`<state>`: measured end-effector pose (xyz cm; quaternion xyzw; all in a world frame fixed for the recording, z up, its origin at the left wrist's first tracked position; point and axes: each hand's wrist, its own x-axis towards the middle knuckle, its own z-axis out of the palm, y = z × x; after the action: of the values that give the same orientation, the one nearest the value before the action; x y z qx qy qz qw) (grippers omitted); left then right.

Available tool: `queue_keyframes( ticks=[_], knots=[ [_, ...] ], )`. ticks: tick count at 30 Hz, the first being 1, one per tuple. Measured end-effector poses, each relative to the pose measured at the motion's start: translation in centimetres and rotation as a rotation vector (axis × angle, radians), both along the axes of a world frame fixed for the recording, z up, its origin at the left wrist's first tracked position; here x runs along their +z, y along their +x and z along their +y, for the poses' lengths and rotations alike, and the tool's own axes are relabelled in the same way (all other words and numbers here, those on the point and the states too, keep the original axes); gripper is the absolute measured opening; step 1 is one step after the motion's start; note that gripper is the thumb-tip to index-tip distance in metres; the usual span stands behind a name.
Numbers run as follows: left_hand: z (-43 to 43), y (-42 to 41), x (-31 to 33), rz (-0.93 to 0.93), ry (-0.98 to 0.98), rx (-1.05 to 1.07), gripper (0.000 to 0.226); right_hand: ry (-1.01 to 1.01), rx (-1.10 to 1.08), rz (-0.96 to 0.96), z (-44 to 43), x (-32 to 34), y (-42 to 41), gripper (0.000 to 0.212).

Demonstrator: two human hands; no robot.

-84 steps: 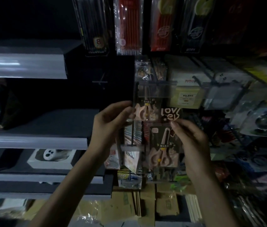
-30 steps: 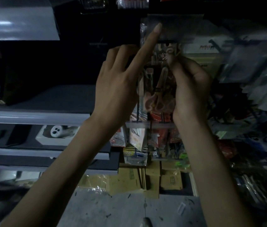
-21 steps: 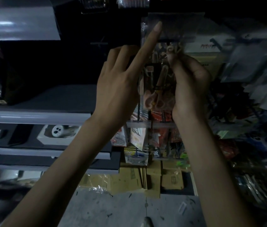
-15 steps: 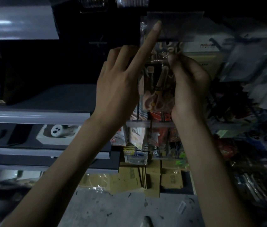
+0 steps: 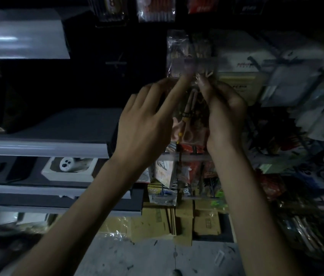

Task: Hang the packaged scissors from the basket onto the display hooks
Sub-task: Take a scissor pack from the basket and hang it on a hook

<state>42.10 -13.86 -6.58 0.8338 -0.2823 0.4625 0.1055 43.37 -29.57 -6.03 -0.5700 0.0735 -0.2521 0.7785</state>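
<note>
At the rack (image 5: 189, 156), right hand (image 5: 224, 116) pinches one scissors pack (image 5: 187, 128), left hand (image 5: 145, 124) spreads fingers (image 5: 177, 88).

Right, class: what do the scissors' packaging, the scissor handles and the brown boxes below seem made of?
Packaging: glossy clear plastic film, likely; it glints and shows the scissors through. Handles: smooth pinkish plastic, probably; dim light leaves doubt. Brown boxes: matte cardboard, judging by colour and flat stacked edges.
</note>
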Motion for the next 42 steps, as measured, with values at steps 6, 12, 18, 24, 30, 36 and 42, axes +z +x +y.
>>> queue_keyframes(
  ticks=[6, 12, 18, 24, 30, 36, 42],
  knots=[
    [1.4, 0.1, -5.0, 0.091, -0.211, -0.181, 0.049, 0.011, 0.039, -0.004, -0.6, -0.4, 0.1, 0.023],
    [-0.9, -0.7, -4.7, 0.708, -0.949, -0.403, 0.038, 0.036, 0.044, 0.011, -1.0, -0.6, 0.3, 0.021],
    [-1.6, -0.1, -4.3, 0.802, -1.109, -0.438, 0.019, 0.055, 0.03, 0.013, -1.4, -0.9, -0.4, 0.027],
    [-2.2, -0.3, -4.5, 0.783, -1.162, -0.432, 0.014, -0.066, -0.05, -0.053, -1.9, -2.8, -2.3, 0.024],
    [-3.2, -0.3, -5.1, 0.771, -1.213, -0.339, 0.01, -0.278, -0.158, -0.061, -1.3, -4.6, -2.9, 0.031],
    [-4.0, 0.5, -4.9, 0.721, -1.218, -0.298, 0.006, -0.362, -0.206, -0.056, -1.2, -4.4, -1.5, 0.026],
    [-4.1, 2.1, -4.0, 0.694, -1.234, -0.241, 0.005, -0.336, -0.205, -0.055, -0.6, -3.5, 0.5, 0.027]
  ],
)
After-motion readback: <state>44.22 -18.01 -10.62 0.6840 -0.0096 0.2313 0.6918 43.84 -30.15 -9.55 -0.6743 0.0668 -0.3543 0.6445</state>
